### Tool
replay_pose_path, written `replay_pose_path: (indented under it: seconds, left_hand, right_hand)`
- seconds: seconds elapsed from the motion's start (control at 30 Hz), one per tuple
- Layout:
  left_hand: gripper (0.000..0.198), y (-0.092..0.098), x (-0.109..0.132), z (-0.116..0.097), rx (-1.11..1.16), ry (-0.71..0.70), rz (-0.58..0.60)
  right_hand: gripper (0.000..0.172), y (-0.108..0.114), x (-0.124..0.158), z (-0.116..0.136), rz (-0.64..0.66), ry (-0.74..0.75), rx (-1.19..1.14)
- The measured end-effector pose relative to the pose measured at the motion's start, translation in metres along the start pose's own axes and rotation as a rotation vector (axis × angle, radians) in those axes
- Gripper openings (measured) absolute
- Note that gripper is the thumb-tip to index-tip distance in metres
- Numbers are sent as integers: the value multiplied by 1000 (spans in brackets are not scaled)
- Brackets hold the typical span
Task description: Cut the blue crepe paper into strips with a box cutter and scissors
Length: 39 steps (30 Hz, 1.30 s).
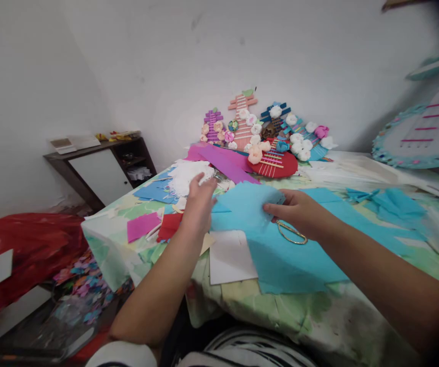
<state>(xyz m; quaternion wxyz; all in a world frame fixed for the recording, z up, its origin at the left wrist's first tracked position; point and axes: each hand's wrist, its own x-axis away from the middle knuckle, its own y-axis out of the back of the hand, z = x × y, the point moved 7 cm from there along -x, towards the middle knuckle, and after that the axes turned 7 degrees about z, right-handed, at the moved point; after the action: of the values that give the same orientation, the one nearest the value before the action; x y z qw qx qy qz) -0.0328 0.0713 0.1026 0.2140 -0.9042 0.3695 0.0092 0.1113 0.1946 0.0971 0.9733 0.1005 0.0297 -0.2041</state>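
A light blue piece of felt-like sheet (242,201) is pinched at its right edge between the thumb and fingers of my right hand (294,206). My left hand (204,196) is raised at the sheet's left side, slightly blurred, with its fingers apart and nothing visible in them. A larger blue sheet (296,270) lies flat on the table below. Just under my right hand shows a gold-coloured loop (293,233); I cannot tell whether it is a bracelet or a tool's handle. A white card (231,260) lies partly beneath the blue material.
Decorated instrument-shaped crafts (242,122) with paper flowers stand at the back wall. White stringy material (185,176), purple strips (230,163) and a pink square (143,226) lie on the patterned tablecloth (108,255). A low cabinet (97,171) and red plastic (32,239) are at left.
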Motion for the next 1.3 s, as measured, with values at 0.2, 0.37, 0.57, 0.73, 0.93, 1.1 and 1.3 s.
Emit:
replay_pose_path:
  seconds: [0.2, 0.37, 0.57, 0.73, 0.93, 1.1, 1.3]
  left_hand:
    - [71, -63, 21, -22, -521, -247, 618]
    - [40, -107, 28, 12, -546, 40, 844]
    - [31, -106, 24, 30, -361, 205, 786]
    - [39, -90, 20, 36, -219, 293, 687]
    - [30, -71, 15, 41, -142, 327, 578]
    - [24, -57, 10, 41, -97, 314, 512]
    - [30, -47, 7, 44, -39, 293, 460]
  right_hand:
    - [10, 3, 14, 29, 368, -29, 402]
    - [17, 20, 23, 43, 400, -55, 614]
    - [30, 47, 35, 17, 135, -214, 853]
    - [28, 42, 37, -41, 143, -368, 1189]
    - [25, 45, 24, -67, 221, -383, 1260]
    - [29, 51, 17, -72, 263, -410, 1268]
    - [30, 55, 10, -78, 238, -406, 1288]
